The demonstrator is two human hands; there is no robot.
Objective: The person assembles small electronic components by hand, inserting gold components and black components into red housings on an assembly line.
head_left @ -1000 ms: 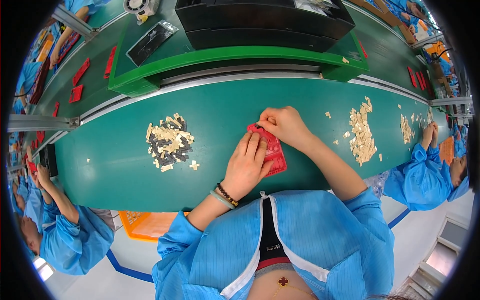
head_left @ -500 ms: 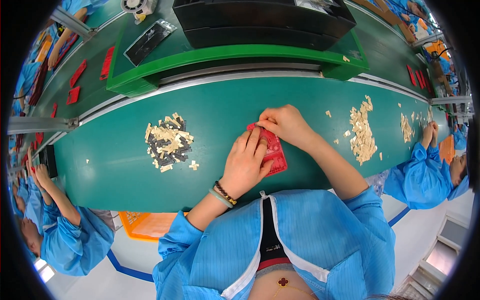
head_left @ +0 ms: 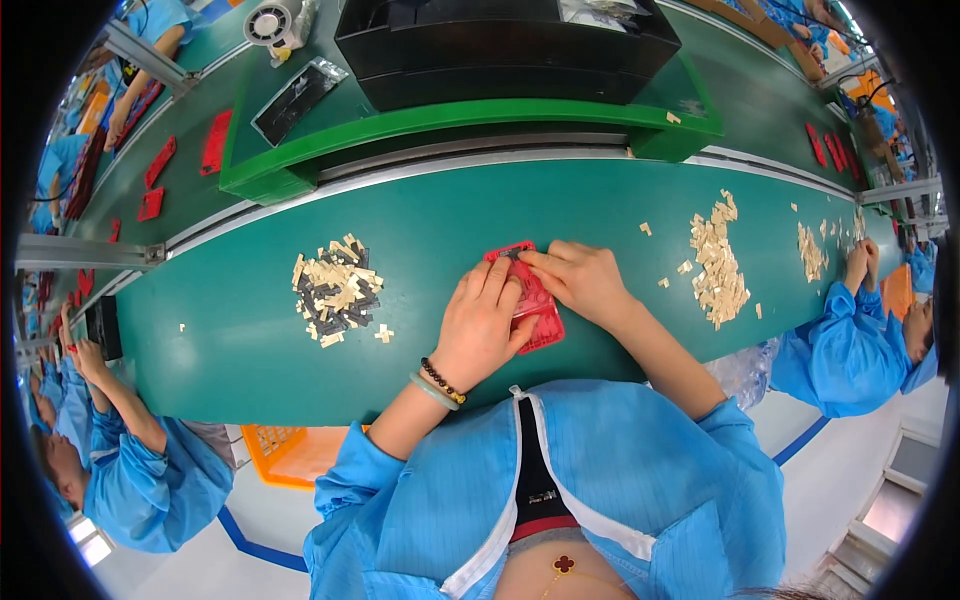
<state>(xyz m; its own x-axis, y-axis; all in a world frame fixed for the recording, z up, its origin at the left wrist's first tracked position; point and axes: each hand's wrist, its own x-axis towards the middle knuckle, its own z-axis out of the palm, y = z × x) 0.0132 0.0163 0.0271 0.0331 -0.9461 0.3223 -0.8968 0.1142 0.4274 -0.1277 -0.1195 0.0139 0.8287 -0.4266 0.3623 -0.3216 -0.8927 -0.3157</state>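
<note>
A red plastic housing point(head_left: 540, 330) lies on the green work surface in front of me, tilted slightly. My left hand point(head_left: 483, 325) grips it from the left, fingers curled over its top face and thumb at its lower part. Close to the housing's far end, a small dark grey piece point(head_left: 513, 252) shows at the fingertips. There my right hand point(head_left: 585, 280) reaches in from the right with thumb and forefinger together; whatever they pinch is too small and covered to make out. Part of the housing's inside is hidden under my left fingers.
To the left is a pile of cream and dark grey small pieces point(head_left: 338, 290); a cream pile point(head_left: 718, 265) lies right. A green raised shelf point(head_left: 450, 118) bears a black bin point(head_left: 500, 70). Co-workers sit at both sides. An orange basket point(head_left: 290, 455) is below the table edge.
My right hand has come down a little, its fingers shifting from the housing's far edge onto its top right. The dark grey piece now shows there. My left hand keeps its grip.
</note>
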